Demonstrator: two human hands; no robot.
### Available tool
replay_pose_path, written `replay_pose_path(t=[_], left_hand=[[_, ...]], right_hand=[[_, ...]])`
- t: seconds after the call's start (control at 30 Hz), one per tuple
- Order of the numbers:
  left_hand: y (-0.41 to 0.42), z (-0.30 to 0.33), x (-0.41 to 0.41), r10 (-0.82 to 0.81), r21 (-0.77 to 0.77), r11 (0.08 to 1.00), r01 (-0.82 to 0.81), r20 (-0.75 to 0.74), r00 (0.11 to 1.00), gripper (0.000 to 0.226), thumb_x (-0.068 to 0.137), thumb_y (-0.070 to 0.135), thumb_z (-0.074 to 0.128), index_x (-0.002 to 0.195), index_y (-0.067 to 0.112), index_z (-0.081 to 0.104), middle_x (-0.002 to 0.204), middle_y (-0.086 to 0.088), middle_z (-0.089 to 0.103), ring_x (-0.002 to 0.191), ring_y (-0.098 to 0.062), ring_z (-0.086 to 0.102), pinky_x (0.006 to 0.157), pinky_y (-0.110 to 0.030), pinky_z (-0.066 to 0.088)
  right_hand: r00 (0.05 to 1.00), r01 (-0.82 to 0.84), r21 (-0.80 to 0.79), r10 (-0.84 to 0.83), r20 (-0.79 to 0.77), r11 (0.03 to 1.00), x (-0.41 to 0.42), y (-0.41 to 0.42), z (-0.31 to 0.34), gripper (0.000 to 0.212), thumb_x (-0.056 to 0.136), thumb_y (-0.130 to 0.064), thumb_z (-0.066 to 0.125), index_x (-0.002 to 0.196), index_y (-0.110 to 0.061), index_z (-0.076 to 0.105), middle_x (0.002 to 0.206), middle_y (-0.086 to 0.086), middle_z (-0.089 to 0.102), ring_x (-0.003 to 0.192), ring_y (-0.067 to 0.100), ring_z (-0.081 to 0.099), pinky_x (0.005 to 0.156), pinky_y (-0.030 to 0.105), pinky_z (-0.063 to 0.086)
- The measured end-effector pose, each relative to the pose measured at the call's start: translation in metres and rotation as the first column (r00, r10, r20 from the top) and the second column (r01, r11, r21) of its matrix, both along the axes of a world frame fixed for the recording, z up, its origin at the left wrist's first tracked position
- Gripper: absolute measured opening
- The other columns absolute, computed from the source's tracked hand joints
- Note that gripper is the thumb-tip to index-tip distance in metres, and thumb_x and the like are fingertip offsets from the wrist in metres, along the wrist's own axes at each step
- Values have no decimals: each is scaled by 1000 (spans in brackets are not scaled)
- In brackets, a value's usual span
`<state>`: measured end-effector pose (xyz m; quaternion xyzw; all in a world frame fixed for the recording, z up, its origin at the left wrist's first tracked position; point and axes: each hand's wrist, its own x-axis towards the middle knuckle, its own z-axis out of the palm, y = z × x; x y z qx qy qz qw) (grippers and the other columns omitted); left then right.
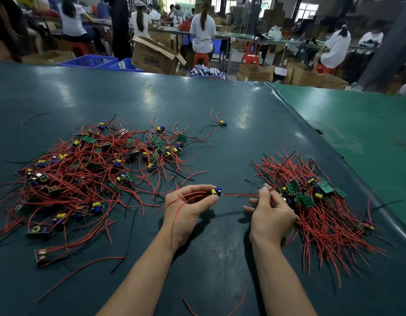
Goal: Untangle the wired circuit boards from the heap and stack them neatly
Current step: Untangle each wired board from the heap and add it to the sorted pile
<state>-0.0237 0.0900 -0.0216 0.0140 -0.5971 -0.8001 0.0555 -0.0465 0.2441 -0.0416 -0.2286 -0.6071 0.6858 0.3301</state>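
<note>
No legible text, brand, number or sign can be made out. Dark print is seen on the side of the open cardboard box (154, 57) beyond the far edge of the table (220, 106), but the characters are too blurred to be read. White markings are seen on the green circuit boards (307, 199) in the stack near the right edge of the table; they are too small to be read. Boards in the tangled heap (90, 169) toward the left edge carry no readable marking. Cartons farther back in the hall show no print that can be deciphered.
</note>
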Motion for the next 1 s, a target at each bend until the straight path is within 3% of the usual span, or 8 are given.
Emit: replay_pose_path(t=[0.17, 0.3, 0.53, 0.7, 0.77, 0.83, 0.9, 1.0], left_hand=[[0, 0, -1, 66, 70, 995, -65, -21, 998, 19, 75, -7, 76, 92, 2, 74, 90, -10, 76, 84, -14, 72, 75, -16, 52], [0, -2, -1, 100, 78, 992, -97, -34, 994, 19, 74, -6, 77, 90, 3, 74, 90, -11, 76, 86, -16, 72, 75, -17, 52], [-3, -6, -6, 158, 40, 987, -157, -19, 987, 16, 74, 13, 82, 88, 13, 75, 78, 1, 73, 71, -9, 64, 67, -19, 51], [-1, -6, -9, 146, 132, 979, -157, 87, 985, 31, 65, 52, 71, 76, 24, 78, 66, 7, 66, 59, -7, 53, 55, -21, 40], [-2, -6, -11, 112, 182, 975, -128, 94, 989, 32, 74, 48, 66, 77, 17, 74, 74, 2, 71, 65, -11, 63, 59, -24, 43], [-2, -6, -10, 47, 189, 980, -55, 47, 998, 29, 81, 40, 62, 83, 13, 73, 78, -6, 73, 70, -16, 68, 61, -24, 51], [-2, -4, -7, -38, 116, 993, 35, 25, 999, 30, 82, 38, 62, 85, 12, 76, 66, -5, 68, 60, -15, 63, 54, -20, 49], [-3, 0, -3, -168, -11, 986, 168, 11, 986, 32, 85, 36, 59, 82, 10, 78, 55, -4, 54, 47, -11, 48, 46, -16, 38]], right_hand=[[999, -50, -17, 50, -6, 999, 2, 2, 3, 14, 98, -7, 56, 106, -12, 66, 79, -3, 65, 47, 6, 61, 41, 23, 51], [999, -44, -50, 43, -7, 998, 1, 3, 1, 26, 100, -11, 54, 124, -5, 63, 71, -15, 70, 41, 10, 59, 40, 23, 51], [988, -146, 42, 144, 54, 988, 5, 1, -1, 36, 97, -4, 55, 133, -5, 58, 70, -5, 70, 40, 10, 59, 42, 21, 51], [974, -220, 198, 205, 97, 955, 11, 1, 4, 37, 90, -18, 70, 127, -16, 64, 99, -9, 69, 81, 5, 68, 72, 20, 55], [981, -192, 47, 190, 47, 980, 10, 4, 7, 25, 92, -20, 68, 116, -17, 70, 106, -6, 69, 86, 1, 66, 73, 14, 51], [965, -263, -166, 261, -33, 950, 12, 7, 12, 16, 95, -13, 63, 107, -15, 74, 82, -4, 72, 66, 3, 64, 58, 16, 51], [895, -444, -152, 445, -32, 883, 17, 8, 16, 16, 94, -9, 62, 93, -16, 77, 61, -4, 65, 50, 4, 55, 43, 15, 43], [640, -756, -135, 766, 56, 641, 21, 10, 20, 17, 91, -22, 62, 92, -16, 78, 54, 0, 53, 43, 6, 41, 36, 14, 29]])
